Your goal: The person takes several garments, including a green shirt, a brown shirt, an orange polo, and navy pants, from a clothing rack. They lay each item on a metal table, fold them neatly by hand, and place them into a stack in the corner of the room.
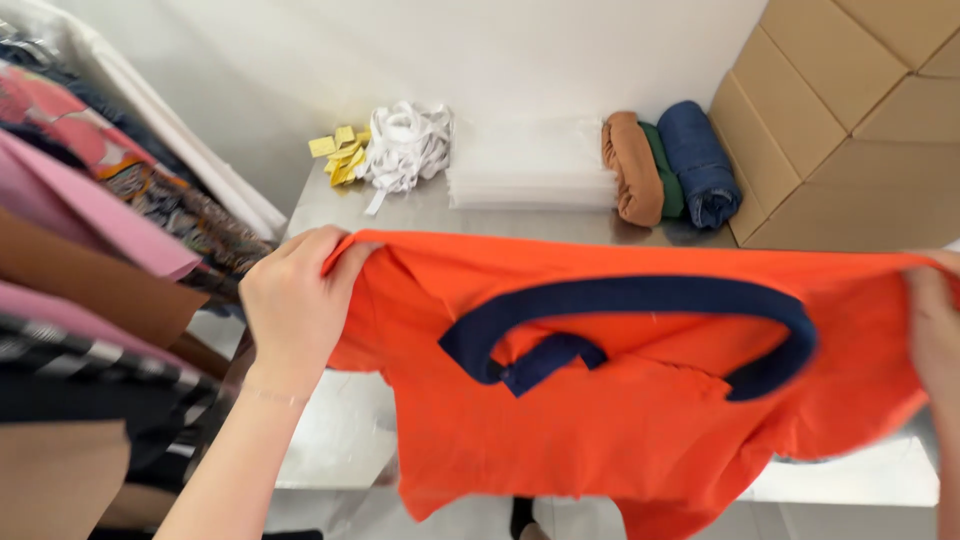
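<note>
Fingers of the left hand (295, 300) are pinched closed on one shoulder of an orange shirt (620, 400), while the right hand (935, 330), partly cut off at the frame edge, grips the opposite shoulder. Shirt is held stretched out flat above a metal table (420, 210), its navy collar (640, 310) facing up and its hem hanging over the near edge. Rolled clothes (665, 165), white ribbons (405, 145) and yellow tags (340, 155) lie at the table's far side.

A single head-worn camera looks steeply down and forward from close above the metal table (420, 215), facing the white wall behind it, with cardboard boxes (850, 110) right of the table and hanging clothes (90, 250) to its left.
</note>
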